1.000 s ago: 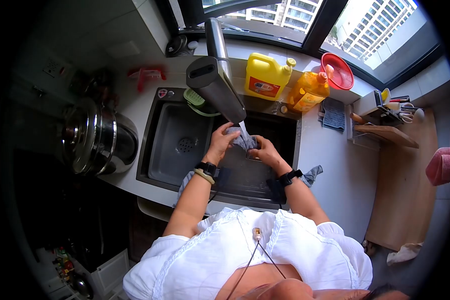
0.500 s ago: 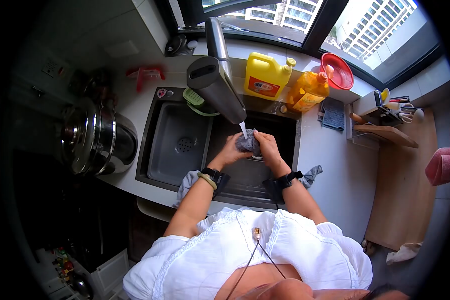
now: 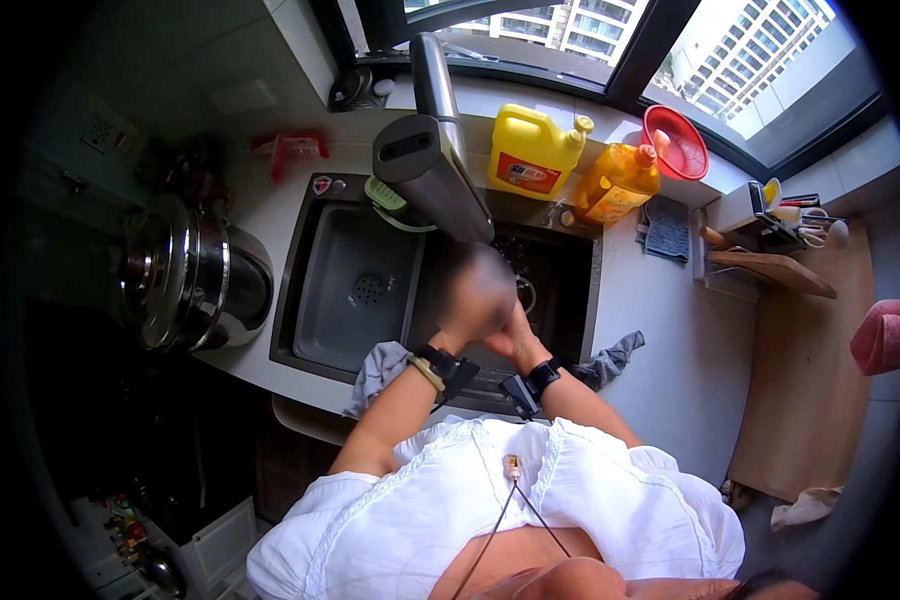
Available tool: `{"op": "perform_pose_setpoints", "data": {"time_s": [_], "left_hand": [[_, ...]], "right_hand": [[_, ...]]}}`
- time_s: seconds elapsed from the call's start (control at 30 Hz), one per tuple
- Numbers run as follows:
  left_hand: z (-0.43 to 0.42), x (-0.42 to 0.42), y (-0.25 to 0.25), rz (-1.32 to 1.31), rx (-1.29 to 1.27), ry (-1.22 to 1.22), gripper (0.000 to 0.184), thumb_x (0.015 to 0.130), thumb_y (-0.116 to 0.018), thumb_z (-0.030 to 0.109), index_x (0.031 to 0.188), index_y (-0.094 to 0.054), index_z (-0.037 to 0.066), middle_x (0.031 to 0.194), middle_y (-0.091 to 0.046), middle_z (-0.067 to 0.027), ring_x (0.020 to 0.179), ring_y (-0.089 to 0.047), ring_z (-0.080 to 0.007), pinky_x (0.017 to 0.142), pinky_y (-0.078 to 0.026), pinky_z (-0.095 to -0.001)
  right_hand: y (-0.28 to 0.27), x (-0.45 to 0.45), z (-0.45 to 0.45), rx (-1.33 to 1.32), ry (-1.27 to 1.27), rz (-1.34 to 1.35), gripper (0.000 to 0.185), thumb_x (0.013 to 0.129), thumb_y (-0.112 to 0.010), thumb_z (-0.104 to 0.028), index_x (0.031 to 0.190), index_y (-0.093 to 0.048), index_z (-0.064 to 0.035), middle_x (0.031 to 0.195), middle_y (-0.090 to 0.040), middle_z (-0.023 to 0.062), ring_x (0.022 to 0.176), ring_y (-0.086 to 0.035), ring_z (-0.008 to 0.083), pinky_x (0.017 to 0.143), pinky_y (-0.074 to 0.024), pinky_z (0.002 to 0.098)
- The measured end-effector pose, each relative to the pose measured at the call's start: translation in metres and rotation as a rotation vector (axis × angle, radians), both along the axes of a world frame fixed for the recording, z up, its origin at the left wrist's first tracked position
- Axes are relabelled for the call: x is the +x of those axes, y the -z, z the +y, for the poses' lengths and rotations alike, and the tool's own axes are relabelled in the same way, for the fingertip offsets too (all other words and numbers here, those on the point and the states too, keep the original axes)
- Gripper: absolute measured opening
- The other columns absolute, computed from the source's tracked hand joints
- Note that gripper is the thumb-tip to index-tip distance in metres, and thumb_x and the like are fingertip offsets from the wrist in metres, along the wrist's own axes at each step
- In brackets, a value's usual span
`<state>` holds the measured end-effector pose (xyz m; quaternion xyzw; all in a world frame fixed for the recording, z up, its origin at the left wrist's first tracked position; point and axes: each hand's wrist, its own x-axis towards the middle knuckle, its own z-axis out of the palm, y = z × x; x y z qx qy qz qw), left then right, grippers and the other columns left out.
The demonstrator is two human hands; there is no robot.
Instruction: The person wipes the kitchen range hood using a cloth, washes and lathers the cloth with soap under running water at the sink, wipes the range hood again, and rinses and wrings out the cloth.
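Observation:
My left hand (image 3: 470,308) and my right hand (image 3: 511,332) are pressed together over the right basin of the dark double sink (image 3: 288,335). Closed around the grey cloth, they are partly smeared, and the left hand overlaps the right. Little of the cloth can be told apart in the blur. Just above the hands is the spout of the grey faucet (image 3: 432,180); no running stream shows. Each wrist wears a black strap.
Behind the sink stand a yellow jug (image 3: 530,150), an orange bottle (image 3: 618,185) and a red basket (image 3: 675,143). A steel pot (image 3: 195,275) is left. Grey cloths (image 3: 378,378) hang at the sink's front. Right are a folded cloth (image 3: 667,228) and wooden board (image 3: 805,370).
Both hands have come closer together and moved down from the spout, towards my body. The cloth, visible between the fingers before, is now lost in blur. The stream of water no longer shows.

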<state>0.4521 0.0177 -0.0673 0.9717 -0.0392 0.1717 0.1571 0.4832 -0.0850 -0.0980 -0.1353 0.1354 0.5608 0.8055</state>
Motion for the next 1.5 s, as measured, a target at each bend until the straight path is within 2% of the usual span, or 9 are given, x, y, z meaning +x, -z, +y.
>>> {"op": "perform_pose_setpoints", "data": {"time_s": [0.13,0.27,0.47,0.63,0.73,0.87,1.27,1.37,1.5], "left_hand": [[0.006,-0.009,0.021,-0.077,-0.592,-0.057,0.015,0.076,-0.064,0.011,0.090,-0.064,0.006,0.085,-0.065,-0.0108,0.080,-0.063,-0.0254,0.075,-0.049,-0.0363],[-0.026,-0.015,-0.035,-0.078,-0.984,-0.212,0.019,0.077,-0.064,0.010,0.094,-0.063,0.002,0.107,-0.061,-0.0145,0.100,-0.057,-0.0307,0.087,-0.044,-0.0375],[-0.006,0.005,-0.006,-0.034,-0.399,-0.180,0.032,0.080,-0.061,0.008,0.110,-0.056,-0.002,0.119,-0.055,-0.0172,0.110,-0.050,-0.0331,0.098,-0.038,-0.0418],[-0.017,-0.004,0.015,0.022,-0.760,-0.167,0.039,0.082,-0.058,0.013,0.118,-0.053,-0.003,0.127,-0.048,-0.0243,0.120,-0.045,-0.0368,0.101,-0.035,-0.0459],[-0.038,-0.011,-0.015,-0.027,-0.452,-0.039,0.051,0.088,-0.051,0.016,0.134,-0.040,-0.004,0.138,-0.039,-0.0233,0.134,-0.029,-0.0359,0.111,-0.020,-0.0427],[-0.010,-0.008,0.001,0.070,-0.351,-0.024,0.050,0.086,-0.056,0.019,0.129,-0.045,-0.005,0.133,-0.044,-0.0222,0.127,-0.036,-0.0364,0.108,-0.025,-0.0434],[-0.014,-0.003,0.002,0.035,-0.522,-0.253,0.017,0.088,-0.053,0.017,0.082,-0.059,0.002,0.075,-0.058,-0.0161,0.069,-0.056,-0.0326,0.062,-0.043,-0.0433],[-0.013,0.007,0.011,0.132,-0.179,-0.304,0.020,0.089,-0.052,0.019,0.086,-0.061,0.002,0.076,-0.061,-0.0173,0.068,-0.058,-0.0334,0.061,-0.044,-0.0418],[-0.019,0.021,0.032,0.132,-0.849,-0.566,0.020,0.089,-0.052,0.018,0.083,-0.062,0.002,0.082,-0.064,-0.0116,0.074,-0.061,-0.0316,0.067,-0.047,-0.0384]], "right_hand": [[-0.002,0.014,-0.005,0.103,-0.040,0.013,0.051,0.093,-0.040,-0.054,0.120,-0.054,-0.0119,0.122,-0.057,0.0067,0.114,-0.051,0.0231,0.100,-0.0372,0.0440],[0.004,0.035,0.003,-0.094,0.228,0.050,0.037,0.097,-0.039,-0.041,0.116,-0.055,-0.0135,0.116,-0.059,0.0086,0.106,-0.055,0.0235,0.095,-0.0427,0.0435],[-0.009,-0.004,0.004,0.094,0.027,-0.003,0.046,0.098,-0.038,-0.037,0.136,-0.040,-0.0126,0.135,-0.047,0.0013,0.123,-0.044,0.0171,0.102,-0.0356,0.0343],[-0.030,0.031,-0.004,-0.135,0.213,-0.175,0.055,0.096,-0.038,-0.050,0.138,-0.039,-0.0151,0.130,-0.051,0.0029,0.117,-0.049,0.0213,0.102,-0.0364,0.0402],[0.031,0.034,-0.004,0.045,0.204,0.015,0.058,0.095,-0.037,-0.053,0.138,-0.039,-0.0158,0.129,-0.051,0.0023,0.117,-0.049,0.0202,0.101,-0.0372,0.0379],[-0.035,0.017,-0.007,-0.041,0.046,-0.104,0.060,0.095,-0.029,-0.057,0.138,-0.039,-0.0162,0.134,-0.047,0.0087,0.121,-0.046,0.0236,0.102,-0.0371,0.0413],[0.039,0.038,0.015,-0.554,-0.146,-0.529,0.074,0.090,-0.028,-0.068,0.110,-0.060,-0.0048,0.106,-0.064,0.0092,0.099,-0.058,0.0218,0.085,-0.0439,0.0312],[0.060,0.042,0.018,-0.668,-0.113,-0.634,0.071,0.092,-0.028,-0.064,0.106,-0.062,-0.0027,0.102,-0.065,0.0122,0.094,-0.058,0.0220,0.081,-0.0449,0.0337],[0.031,0.035,0.019,-0.878,-0.022,-0.824,0.068,0.096,-0.027,-0.056,0.096,-0.063,0.0011,0.093,-0.066,0.0160,0.088,-0.059,0.0230,0.079,-0.0450,0.0359]]}}
